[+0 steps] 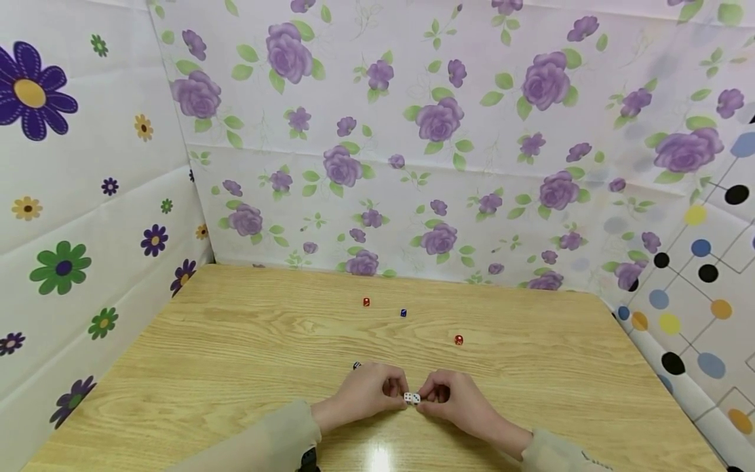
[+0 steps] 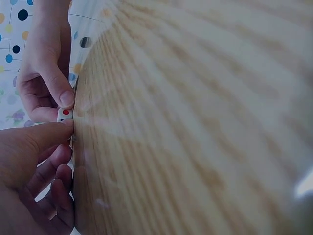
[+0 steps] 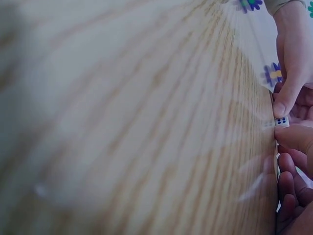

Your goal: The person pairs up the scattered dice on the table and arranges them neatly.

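Observation:
Two white dice sit side by side on the wooden table, touching or nearly so: a left die (image 1: 407,397) and a right die (image 1: 416,398). My left hand (image 1: 373,388) pinches the left die between thumb and fingertips. From the other side, my right hand (image 1: 460,401) pinches the right die the same way. In the left wrist view a white die face (image 2: 65,113) with a red pip shows between the two thumbs. Dark pips mark the white die face (image 3: 281,121) in the right wrist view. Fingers cover the outer sides of both dice.
Just beyond my left hand lies a dark die (image 1: 356,366). Farther back on the table (image 1: 265,341) are a red die (image 1: 366,302), a blue die (image 1: 404,313) and another red die (image 1: 459,340). Flower-patterned sheets (image 1: 377,196) hang along the table's back and left.

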Tool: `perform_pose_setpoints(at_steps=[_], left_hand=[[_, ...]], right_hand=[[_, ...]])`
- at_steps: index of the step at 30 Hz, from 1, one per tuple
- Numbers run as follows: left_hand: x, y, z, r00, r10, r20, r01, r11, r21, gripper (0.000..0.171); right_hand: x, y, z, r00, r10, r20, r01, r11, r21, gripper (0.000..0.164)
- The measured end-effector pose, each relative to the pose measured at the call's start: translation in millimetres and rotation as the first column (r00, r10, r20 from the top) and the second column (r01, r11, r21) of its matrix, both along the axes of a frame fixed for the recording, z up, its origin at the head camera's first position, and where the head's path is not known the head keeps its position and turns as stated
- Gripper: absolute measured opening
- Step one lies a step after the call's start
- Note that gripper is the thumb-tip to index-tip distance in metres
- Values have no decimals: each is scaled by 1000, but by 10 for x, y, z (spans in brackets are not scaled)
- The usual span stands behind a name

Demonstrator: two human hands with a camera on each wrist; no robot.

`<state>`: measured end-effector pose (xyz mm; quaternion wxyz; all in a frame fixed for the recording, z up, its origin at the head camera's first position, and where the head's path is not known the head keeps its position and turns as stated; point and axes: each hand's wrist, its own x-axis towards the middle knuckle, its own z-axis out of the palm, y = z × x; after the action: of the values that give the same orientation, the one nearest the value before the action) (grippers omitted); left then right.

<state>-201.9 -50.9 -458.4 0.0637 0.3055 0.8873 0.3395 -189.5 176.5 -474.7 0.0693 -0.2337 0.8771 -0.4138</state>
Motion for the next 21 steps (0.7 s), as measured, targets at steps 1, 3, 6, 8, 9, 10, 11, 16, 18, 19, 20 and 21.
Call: perform_pose_setpoints(at_steps=[1, 3, 6, 8, 9, 10, 11, 16, 18, 19, 20, 21], left_hand=[[0, -1, -2, 1000, -2, -1, 2, 1000, 3, 9], [0, -3, -2, 1000, -4, -1, 4, 1000, 9, 9], [-1, -5, -4, 1000, -6, 1, 6, 1000, 14, 9], [1, -5, -3, 1000, -6, 5, 6, 1000, 17, 9], [2, -4, -4, 1000, -6, 4, 6, 1000, 17, 9], [3, -4, -2, 1000, -6, 6, 6, 1000, 18, 9], [4, -3, -1, 1000, -6, 7, 6, 1000, 18, 9], [-2, 1, -8, 1000, 1, 19, -2, 1000, 11, 9], [-7, 2, -17, 1000, 4, 20, -4, 1000, 10, 9], [-9, 3, -21, 1000, 4, 19, -4, 1000, 8, 10], [-10, 3, -23, 1000, 4, 17, -5, 1000, 7, 10], [-11, 4, -25, 1000, 5, 15, -5, 1000, 6, 10]], right_hand=[[-1, 0, 0, 1000, 0, 0, 0, 1000, 0, 8], [-3, 0, 1, 1000, 1, 1, -1, 1000, 0, 8], [-6, 0, 2, 1000, 3, 2, -3, 1000, 0, 9], [-8, 1, 2, 1000, 5, 4, -5, 1000, 0, 9], [-8, 1, 2, 1000, 6, 4, -6, 1000, -1, 9], [-8, 2, 3, 1000, 6, 4, -6, 1000, -1, 9], [-7, 2, 5, 1000, 6, 4, -6, 1000, -3, 9], [-4, 0, 3, 1000, 4, 0, -4, 1000, -5, 9], [-3, 0, -2, 1000, 3, -1, -3, 1000, -5, 9], [-2, 0, -4, 1000, 3, -1, -3, 1000, -6, 9], [-2, 0, -7, 1000, 3, -3, -3, 1000, -6, 9], [-2, 0, -9, 1000, 4, -4, -4, 1000, -7, 9]])
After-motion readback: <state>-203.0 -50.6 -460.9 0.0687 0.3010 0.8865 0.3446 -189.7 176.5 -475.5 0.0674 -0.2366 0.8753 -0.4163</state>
